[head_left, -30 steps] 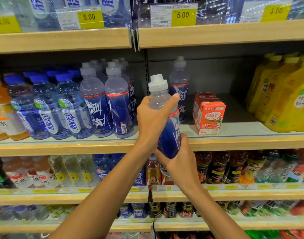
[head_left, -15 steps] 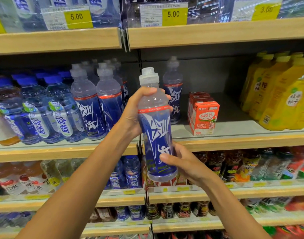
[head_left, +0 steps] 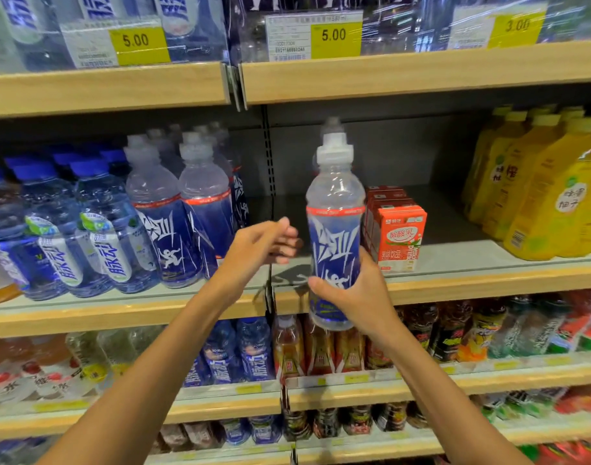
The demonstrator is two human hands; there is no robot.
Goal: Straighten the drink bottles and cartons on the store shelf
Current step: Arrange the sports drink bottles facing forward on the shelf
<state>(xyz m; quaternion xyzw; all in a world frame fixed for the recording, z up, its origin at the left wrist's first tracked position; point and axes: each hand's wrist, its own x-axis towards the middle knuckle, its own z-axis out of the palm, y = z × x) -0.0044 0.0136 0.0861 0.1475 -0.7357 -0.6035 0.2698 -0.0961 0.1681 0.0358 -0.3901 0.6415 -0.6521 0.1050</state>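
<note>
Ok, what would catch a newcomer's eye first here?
The clear plastic sports bottle with a blue label stands out, held upright before the middle shelf by the right hand gripping its lower half. The left hand hovers beside it, empty. Red drink cartons sit on the shelf at its right.

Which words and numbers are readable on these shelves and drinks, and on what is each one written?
"5.00": left yellow price tag.
"5.00": middle yellow price tag.
"3.00": right yellow price tag, smeared.
"尖叫": clear blue-labelled bottle held by the right hand.
"酸酸乳": red paper drink carton.
"脉动": blue-capped clear plastic bottle.
"蜂蜜柚子": yellow plastic bottle.
Unreadable: the tags' fine print; labels on lower shelves.
</note>
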